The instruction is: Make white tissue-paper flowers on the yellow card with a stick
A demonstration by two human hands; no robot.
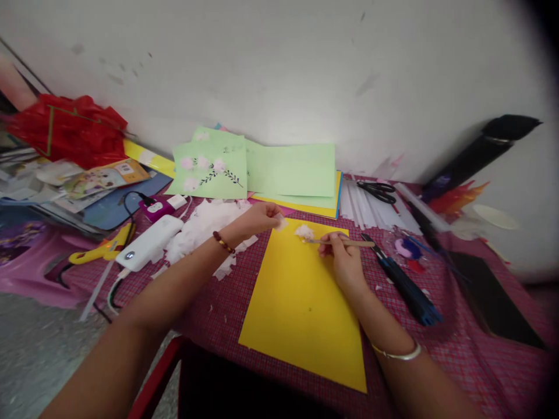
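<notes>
A yellow sheet of paper [301, 314] lies on the table in front of me. Over its far left corner, my left hand [263, 217] is closed in a pinch on a small pale piece of thin paper [282, 222]. My right hand [343, 250] grips a thin brown wooden stick [364, 243]. The stick's left tip reaches a fluffy pale pink clump of paper [304, 233] near the sheet's far edge; I cannot tell whether they touch. A heap of white paper scraps [205, 224] lies left of the sheet, partly behind my left forearm.
Green cards [209, 166], one with pink flowers, lean at the wall. To the right are a blue box cutter [406, 288], black scissors [378, 191] and a dark flat board [493, 299]. On the left lie a white power bank [151, 241] and a yellow glue gun [102, 247].
</notes>
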